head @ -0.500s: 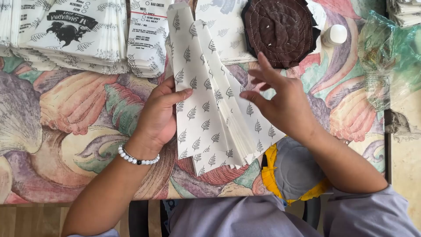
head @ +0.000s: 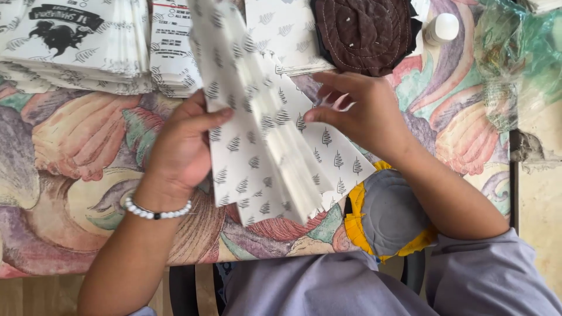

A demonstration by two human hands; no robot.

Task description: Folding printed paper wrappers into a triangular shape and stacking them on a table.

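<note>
Here the left hand (head: 181, 146) clamps a fanned bundle of flat white paper bags printed with small dark leaf sprigs (head: 257, 117), thumb lying across the front sheets and the remaining fingers hidden behind, so the grip is closed on the stack's left edge. The right hand (head: 366, 114) meets the bundle from the right, its fingers (head: 328, 114) drawn together and pinching the edge of one bag near the middle of the fan. The bundle is held tilted above the worktop (head: 76, 193), which is covered with a cloth painted in swirling pink, green and purple shapes.

As a judgement, the sorting or counting through the bags looks to be somewhere in the middle: a good many sheets spread apart toward the near right, while a thick part of the fan at the far end stays packed under the left thumb and seems not yet gone through.

At the far left lie stacks of white paper bags with a black rooster print (head: 76, 41), apparently set down already. A further pile of leaf-printed bags (head: 287, 32) lies at the far centre, beside a round brown quilted pad (head: 366, 32). A small white bottle cap (head: 442, 26) and crumpled green plastic wrap (head: 515, 52) sit at the far right. A grey and yellow quilted pad (head: 386, 213) lies at the near edge.
</note>
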